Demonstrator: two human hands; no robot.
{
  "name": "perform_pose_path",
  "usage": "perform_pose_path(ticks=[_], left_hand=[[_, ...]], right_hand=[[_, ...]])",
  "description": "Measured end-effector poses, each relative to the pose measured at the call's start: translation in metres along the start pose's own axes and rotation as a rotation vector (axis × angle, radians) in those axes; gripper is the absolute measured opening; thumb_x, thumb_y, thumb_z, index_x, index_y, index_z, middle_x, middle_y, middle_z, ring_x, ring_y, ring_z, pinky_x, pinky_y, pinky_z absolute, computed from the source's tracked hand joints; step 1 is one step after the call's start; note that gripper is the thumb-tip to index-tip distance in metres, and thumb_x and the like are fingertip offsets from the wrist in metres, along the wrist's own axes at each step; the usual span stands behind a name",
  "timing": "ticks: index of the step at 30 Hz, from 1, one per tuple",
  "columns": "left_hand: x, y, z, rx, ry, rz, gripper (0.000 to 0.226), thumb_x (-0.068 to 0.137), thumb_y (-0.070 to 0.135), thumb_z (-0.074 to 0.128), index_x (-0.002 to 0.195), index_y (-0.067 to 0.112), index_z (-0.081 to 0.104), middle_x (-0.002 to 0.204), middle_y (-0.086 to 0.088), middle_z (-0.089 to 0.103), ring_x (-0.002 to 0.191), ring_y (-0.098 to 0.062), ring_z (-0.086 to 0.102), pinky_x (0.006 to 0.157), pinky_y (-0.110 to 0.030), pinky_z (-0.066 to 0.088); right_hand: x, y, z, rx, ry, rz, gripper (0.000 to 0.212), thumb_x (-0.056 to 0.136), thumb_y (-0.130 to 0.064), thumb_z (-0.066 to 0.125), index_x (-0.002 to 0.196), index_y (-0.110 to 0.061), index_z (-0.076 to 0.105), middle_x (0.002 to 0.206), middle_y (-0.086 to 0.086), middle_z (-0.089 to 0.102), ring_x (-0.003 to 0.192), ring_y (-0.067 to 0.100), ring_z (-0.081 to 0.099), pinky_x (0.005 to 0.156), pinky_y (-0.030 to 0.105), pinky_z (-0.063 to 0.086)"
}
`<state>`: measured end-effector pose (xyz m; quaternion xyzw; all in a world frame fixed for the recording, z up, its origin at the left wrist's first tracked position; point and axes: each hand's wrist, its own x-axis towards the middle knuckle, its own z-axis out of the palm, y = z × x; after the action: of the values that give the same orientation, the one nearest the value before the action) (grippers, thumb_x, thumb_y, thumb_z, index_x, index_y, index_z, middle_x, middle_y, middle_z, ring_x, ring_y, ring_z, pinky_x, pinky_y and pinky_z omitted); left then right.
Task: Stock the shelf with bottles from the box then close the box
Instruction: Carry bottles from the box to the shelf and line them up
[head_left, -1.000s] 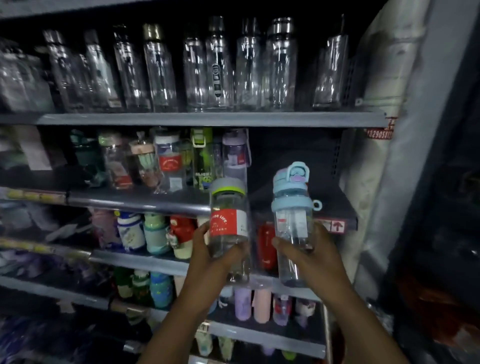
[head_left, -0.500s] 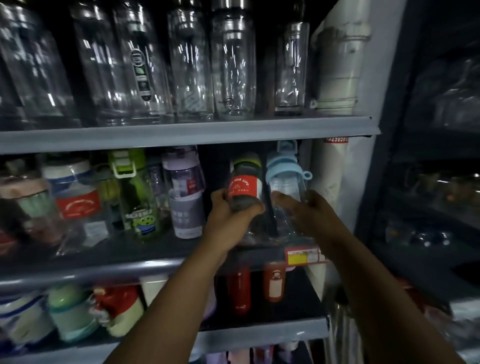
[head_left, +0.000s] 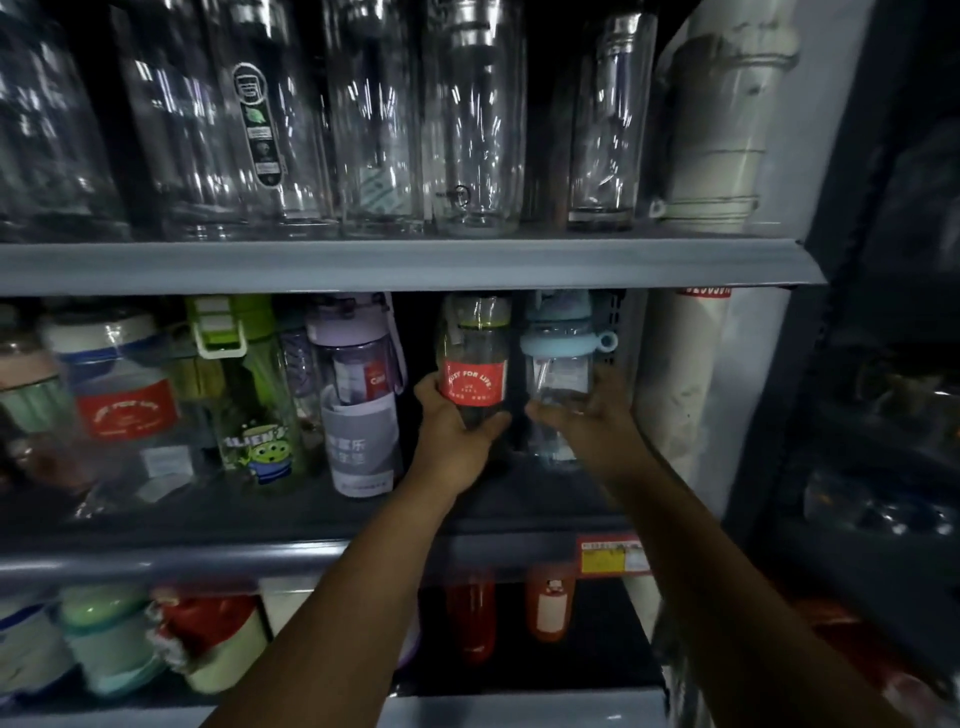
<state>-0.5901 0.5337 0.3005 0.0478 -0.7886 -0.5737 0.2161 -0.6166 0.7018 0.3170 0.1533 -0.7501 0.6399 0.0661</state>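
The left hand (head_left: 457, 434) grips a red-label bottle (head_left: 472, 382), the right hand (head_left: 589, 415) a blue-lid bottle (head_left: 558, 366); best set both upright, deep on the shelf (head_left: 156, 564).

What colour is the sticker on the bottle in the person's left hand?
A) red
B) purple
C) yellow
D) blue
A: the left hand grips the red-label bottle, whose sticker is plainly red with white writing. The blue-lidded bottle beside it is in the right hand.
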Motion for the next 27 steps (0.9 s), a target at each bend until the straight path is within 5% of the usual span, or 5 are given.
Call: perform_pose_path(ticks=[3, 7, 12, 27], left_hand=[[-0.004, 0.000, -0.001, 0.110, 0.072, 0.010, 0.080, 0.079, 0.025, 0.084, 0.133, 0.025, 0.026, 0.134, -0.010, 0.055, 0.120, -0.024, 0.058, 0.105, -0.046, 0.049], [-0.013, 0.006, -0.004, 0.385, 0.093, 0.031, 0.071, 0.083, 0.033, 0.081, 0.132, 0.010, 0.035, 0.129, -0.013, 0.056, 0.116, -0.030, 0.058, 0.094, -0.039, 0.050], [-0.008, 0.013, 0.001, 0.463, 0.147, -0.012, 0.071, 0.086, 0.030, 0.079, 0.136, 0.007, 0.033, 0.133, -0.018, 0.055, 0.116, -0.034, 0.060, 0.092, -0.042, 0.051], [0.004, 0.004, 0.004, 0.421, 0.248, -0.034, 0.087, 0.091, 0.022, 0.074, 0.152, -0.002, 0.017, 0.145, -0.025, 0.043, 0.131, -0.038, 0.049, 0.106, -0.041, 0.042]], right_hand=[[0.001, 0.006, 0.001, -0.013, -0.003, -0.064, 0.083, 0.081, -0.011, 0.086, 0.144, -0.021, 0.033, 0.135, -0.007, 0.056, 0.112, 0.005, 0.062, 0.067, 0.007, 0.054], [0.002, 0.006, -0.007, -0.131, 0.036, -0.137, 0.080, 0.075, -0.019, 0.091, 0.141, -0.024, 0.045, 0.128, -0.011, 0.066, 0.108, 0.005, 0.069, 0.091, 0.030, 0.060], [0.004, 0.006, -0.005, -0.227, 0.021, -0.117, 0.060, 0.081, -0.027, 0.087, 0.127, -0.028, 0.048, 0.102, -0.022, 0.065, 0.081, -0.016, 0.063, 0.062, 0.005, 0.050], [0.027, 0.015, 0.022, -0.309, 0.014, -0.109, 0.060, 0.081, -0.035, 0.086, 0.128, -0.017, 0.051, 0.121, 0.002, 0.069, 0.104, 0.016, 0.069, 0.090, 0.033, 0.059]])
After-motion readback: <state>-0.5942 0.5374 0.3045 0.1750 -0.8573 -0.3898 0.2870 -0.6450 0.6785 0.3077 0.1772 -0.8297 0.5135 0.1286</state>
